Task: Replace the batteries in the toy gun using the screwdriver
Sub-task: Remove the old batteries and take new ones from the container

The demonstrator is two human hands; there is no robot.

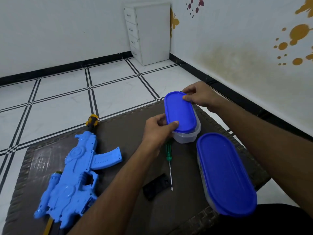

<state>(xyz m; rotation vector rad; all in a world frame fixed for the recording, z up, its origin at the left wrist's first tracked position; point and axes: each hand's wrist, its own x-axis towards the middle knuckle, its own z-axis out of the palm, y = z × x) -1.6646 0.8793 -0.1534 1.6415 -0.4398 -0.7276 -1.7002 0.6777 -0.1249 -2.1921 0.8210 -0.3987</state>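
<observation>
A light blue toy gun [72, 175] with a yellow and black muzzle lies on the left of a low dark wicker table [118, 129]. A green-handled screwdriver [169, 160] lies mid-table, tip towards me. Beside its tip sits a black battery cover [156, 185]. Both hands hold the far clear container by its blue lid [180, 112]: my left hand [157, 131] pinches the near end with the thumb on top, and my right hand [199, 95] grips the far end. What is inside the container is hidden.
A second, larger clear container with a blue lid [225, 173] stands at the table's near right edge. The table rests on a white tiled floor [59, 106]. A white drawer cabinet [149, 31] stands in the far corner, with walls behind and on the right.
</observation>
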